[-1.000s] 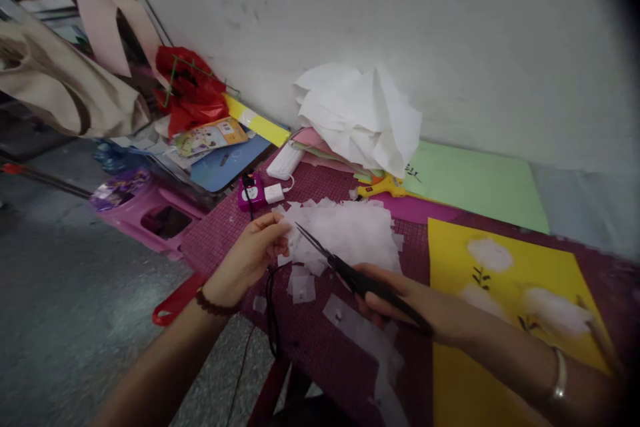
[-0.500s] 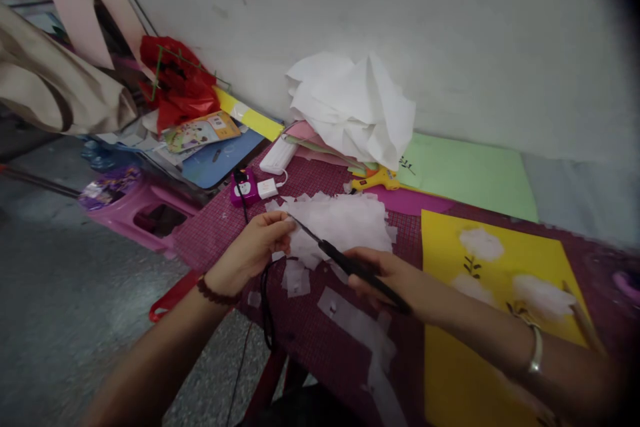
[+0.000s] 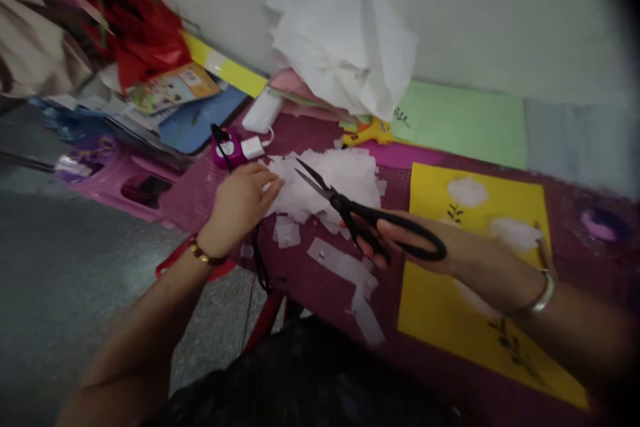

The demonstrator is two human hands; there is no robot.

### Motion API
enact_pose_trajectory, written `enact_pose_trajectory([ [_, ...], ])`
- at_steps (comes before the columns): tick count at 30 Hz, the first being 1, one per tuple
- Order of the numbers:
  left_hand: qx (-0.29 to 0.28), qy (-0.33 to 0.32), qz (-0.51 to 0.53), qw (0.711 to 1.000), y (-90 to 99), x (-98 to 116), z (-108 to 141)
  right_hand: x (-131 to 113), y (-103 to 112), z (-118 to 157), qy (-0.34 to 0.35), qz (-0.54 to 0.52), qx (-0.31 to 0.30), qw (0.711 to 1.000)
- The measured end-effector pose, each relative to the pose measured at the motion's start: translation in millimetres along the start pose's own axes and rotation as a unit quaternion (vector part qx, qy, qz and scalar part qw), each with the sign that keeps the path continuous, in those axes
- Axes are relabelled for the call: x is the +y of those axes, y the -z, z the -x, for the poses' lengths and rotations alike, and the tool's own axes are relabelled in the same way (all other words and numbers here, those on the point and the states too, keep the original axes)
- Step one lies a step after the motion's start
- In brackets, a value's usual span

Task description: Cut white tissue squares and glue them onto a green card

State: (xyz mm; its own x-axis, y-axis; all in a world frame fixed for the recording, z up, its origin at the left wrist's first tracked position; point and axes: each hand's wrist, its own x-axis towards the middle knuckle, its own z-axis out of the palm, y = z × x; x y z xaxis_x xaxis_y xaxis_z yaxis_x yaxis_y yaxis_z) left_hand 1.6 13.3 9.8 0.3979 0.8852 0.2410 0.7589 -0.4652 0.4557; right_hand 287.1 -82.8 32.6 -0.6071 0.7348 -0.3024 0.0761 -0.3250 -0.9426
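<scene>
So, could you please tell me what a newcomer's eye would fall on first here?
Probably the black scissors, blades parted, held in the right hand over the heap of white pieces on the maroon table. Next would come the bright yellow sheet at the table's right, bearing white flower shapes. The crumpled white sheet at the back and the red plastic bundle at upper left also stand out.

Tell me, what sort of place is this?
Probably a craft corner: there are black scissors, a pile of small white pieces, and a yellow sheet with white flower shapes. I can't tell whether it's in a home.
</scene>
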Motion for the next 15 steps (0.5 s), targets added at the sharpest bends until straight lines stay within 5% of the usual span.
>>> enact_pose_trajectory([
  [2, 0.026, -0.07, -0.079, 0.994, -1.4, 3.0, 8.1, 5.0, 2.1, 13.8, 0.021, 0.012, -0.004, 1.0],
  [5, 0.003, -0.1, -0.048, 0.994, -5.8, 21.1, 23.4, 19.7, 4.8, 34.2, 0.039, -0.014, 0.002, 0.999],
  [10, -0.199, -0.154, 0.092, 0.963, -20.9, 68.9, 43.2, 45.6, 6.9, 63.3, 0.042, -0.021, 0.021, 0.999],
  [15, -0.306, -0.194, 0.173, 0.916, -38.7, 95.2, 37.0, 53.1, 2.4, 90.5, 0.014, -0.003, 0.049, 0.999],
])
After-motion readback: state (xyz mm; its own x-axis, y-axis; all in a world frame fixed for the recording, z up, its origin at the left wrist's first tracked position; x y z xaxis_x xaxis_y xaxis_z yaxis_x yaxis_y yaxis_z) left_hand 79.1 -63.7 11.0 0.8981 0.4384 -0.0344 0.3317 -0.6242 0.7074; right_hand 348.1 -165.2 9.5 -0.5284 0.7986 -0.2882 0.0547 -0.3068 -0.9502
